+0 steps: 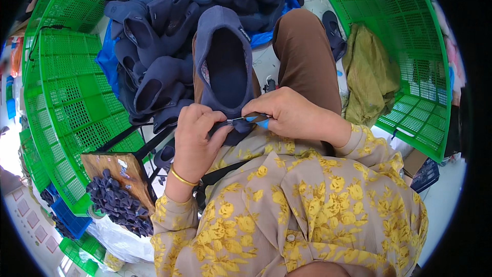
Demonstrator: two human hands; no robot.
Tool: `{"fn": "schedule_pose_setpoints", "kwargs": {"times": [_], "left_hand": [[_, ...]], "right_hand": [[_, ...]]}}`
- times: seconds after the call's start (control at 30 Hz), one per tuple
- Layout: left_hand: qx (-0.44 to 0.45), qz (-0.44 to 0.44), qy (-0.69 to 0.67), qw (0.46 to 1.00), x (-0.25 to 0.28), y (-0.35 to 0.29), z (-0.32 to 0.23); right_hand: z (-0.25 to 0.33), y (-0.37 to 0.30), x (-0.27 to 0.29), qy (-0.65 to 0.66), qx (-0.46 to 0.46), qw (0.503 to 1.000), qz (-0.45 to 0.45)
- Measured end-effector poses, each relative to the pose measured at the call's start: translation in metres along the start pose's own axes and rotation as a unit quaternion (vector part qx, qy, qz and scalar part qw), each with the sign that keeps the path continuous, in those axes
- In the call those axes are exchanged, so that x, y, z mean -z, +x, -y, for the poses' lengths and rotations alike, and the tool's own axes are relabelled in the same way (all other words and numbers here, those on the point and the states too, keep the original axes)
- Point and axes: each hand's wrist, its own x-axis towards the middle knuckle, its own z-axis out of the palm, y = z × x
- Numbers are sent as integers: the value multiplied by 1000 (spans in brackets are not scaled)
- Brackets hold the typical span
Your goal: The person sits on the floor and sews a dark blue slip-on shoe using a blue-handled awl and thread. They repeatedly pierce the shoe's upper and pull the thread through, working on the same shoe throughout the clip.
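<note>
A navy slip-on shoe (225, 66) rests on my left thigh, its opening facing up and its heel toward me. My left hand (197, 131) is closed, thumb and fingers pinching dark navy material at the shoe's heel; whether this is the heel itself or a separate small piece I cannot tell. My right hand (287, 113) is closed round a small tool with a blue and dark handle (259, 119). A thin metal end of the tool points left, toward the left fingertips. The fingers hide most of the tool, so its exact kind does not show.
A heap of navy shoes (159, 82) lies on a blue sheet ahead and to the left. Green plastic crates (72, 87) stand at both sides. Small navy pieces (115, 197) cover part of a wooden board (97, 164) by my left elbow. An olive sack (366, 77) hangs from the right crate.
</note>
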Motion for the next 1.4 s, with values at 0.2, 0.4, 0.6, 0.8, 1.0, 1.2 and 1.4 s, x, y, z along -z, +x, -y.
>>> {"fn": "schedule_pose_setpoints", "kwargs": {"times": [0.2,0.4,0.6,0.8,1.0,1.2,1.4], "left_hand": [[-8,8,-29,1000,0,-1,0],[-20,45,-49,998,8,5,10],[-43,61,-53,996,8,11,7],[-52,72,-60,994,7,14,8],[-45,73,-77,993,3,14,11],[-52,79,-81,992,3,16,13],[-53,83,-83,992,1,15,16]], "right_hand": [[-2,1,8,-4,7,999,41],[-2,7,10,10,52,997,53],[9,8,21,-70,63,991,92],[4,11,17,-64,57,993,84],[-7,10,11,3,60,997,52],[-5,10,15,11,61,996,70],[-7,12,13,-37,79,994,68]]}}
